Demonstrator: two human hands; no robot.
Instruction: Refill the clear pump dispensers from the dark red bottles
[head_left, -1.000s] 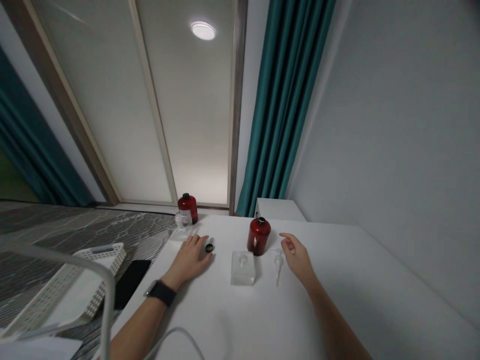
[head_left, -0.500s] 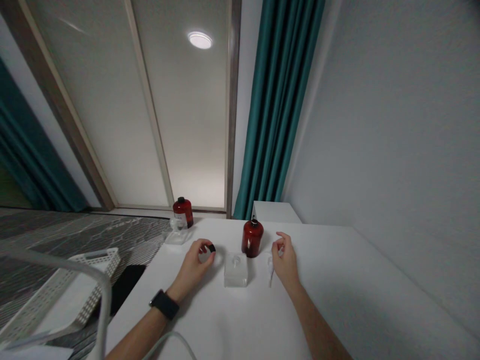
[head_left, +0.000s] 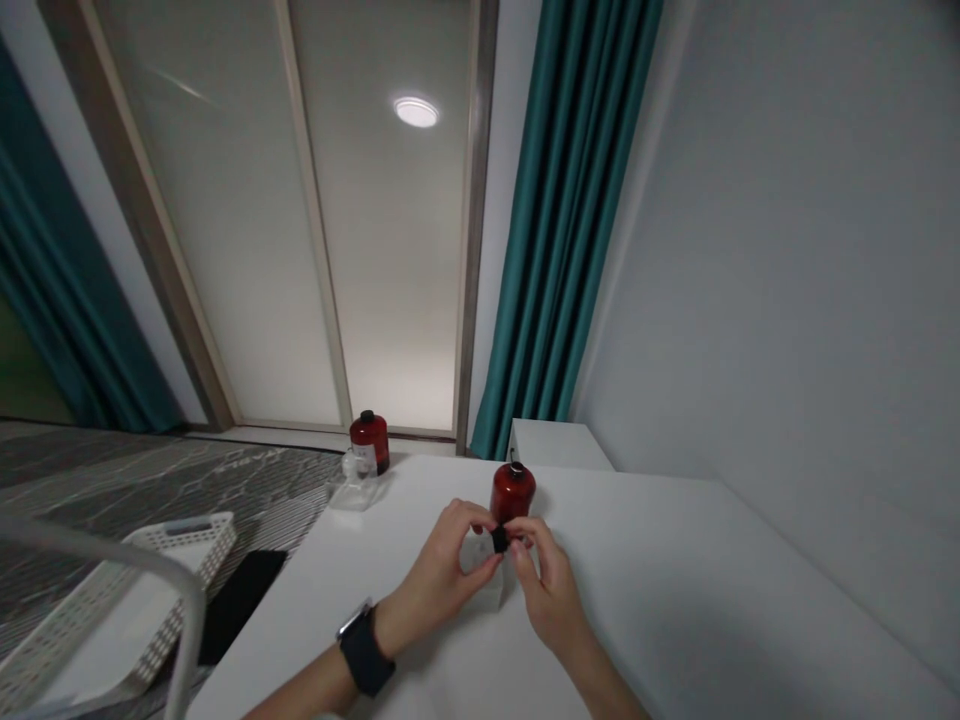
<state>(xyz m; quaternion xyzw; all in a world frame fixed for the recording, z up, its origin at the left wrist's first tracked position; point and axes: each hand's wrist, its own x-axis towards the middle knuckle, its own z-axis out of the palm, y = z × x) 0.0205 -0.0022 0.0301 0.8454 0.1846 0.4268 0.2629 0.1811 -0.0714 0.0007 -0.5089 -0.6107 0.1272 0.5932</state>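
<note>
My left hand [head_left: 442,575] and my right hand [head_left: 544,585] meet above the white table [head_left: 675,600], both pinching a small black cap [head_left: 499,539] between their fingertips. Just behind the cap stands a dark red bottle [head_left: 512,492]. A clear square bottle [head_left: 487,592] lies under my hands, mostly hidden by them. The white pump that lay to the right of it is out of sight now. A black watch sits on my left wrist [head_left: 365,650].
A second dark red bottle [head_left: 369,441] and a clear bottle [head_left: 355,480] stand at the table's far left corner. A white perforated basket [head_left: 120,610] and a black flat object [head_left: 238,603] lie to the left. Teal curtain [head_left: 570,250] and a white wall border the back.
My left hand picked the black cap off the table and carried it right. My right hand came in from beside the pump, and both now pinch the cap in front of the red bottle.
</note>
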